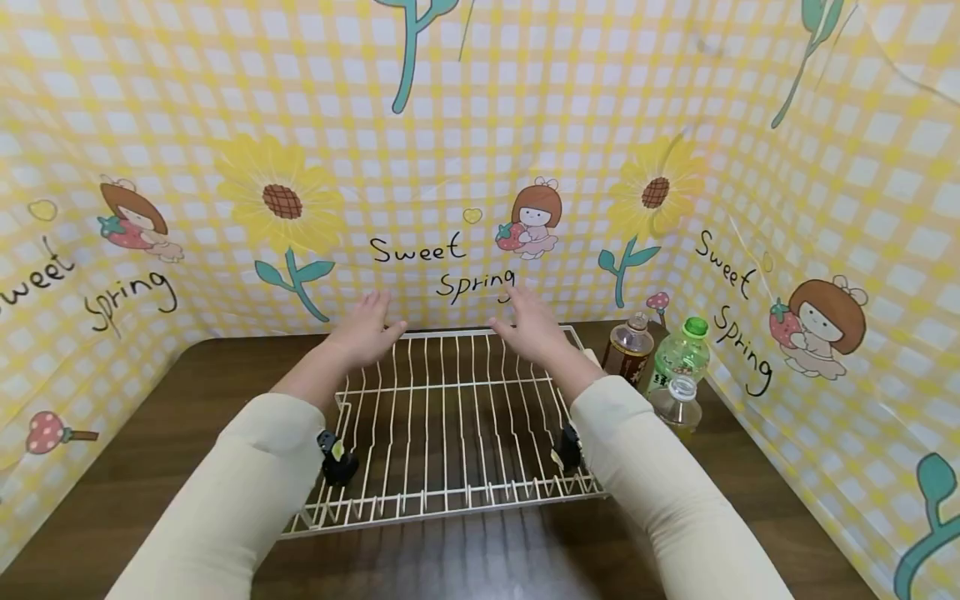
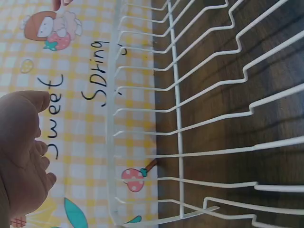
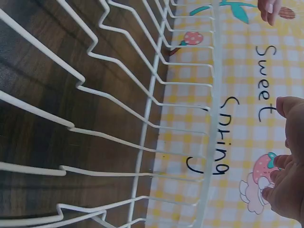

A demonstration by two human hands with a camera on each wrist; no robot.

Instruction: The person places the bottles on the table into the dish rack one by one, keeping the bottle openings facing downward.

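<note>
A white wire rack (image 1: pixel 445 433) sits on the dark wooden table, its bars also filling much of both wrist views. Over the back left of the rack is my left hand (image 1: pixel 369 330), fingers extended and holding nothing. My right hand (image 1: pixel 531 327) is raised over the rack's back right, likewise with nothing in it. In the left wrist view the left hand (image 2: pixel 23 152) appears apart from the rack's rim. The right wrist view has the right hand (image 3: pixel 290 161) at its right edge, also apart from the rim.
Right of the rack stand a dark-labelled bottle (image 1: pixel 628 348), a green-capped bottle (image 1: pixel 682 354) and a clear bottle (image 1: pixel 677 406). A yellow checked cloth (image 1: pixel 450 150) hangs behind and at the sides of the wooden table (image 1: pixel 150 433). Black wrist cameras (image 1: pixel 339 462) are strapped to both wrists.
</note>
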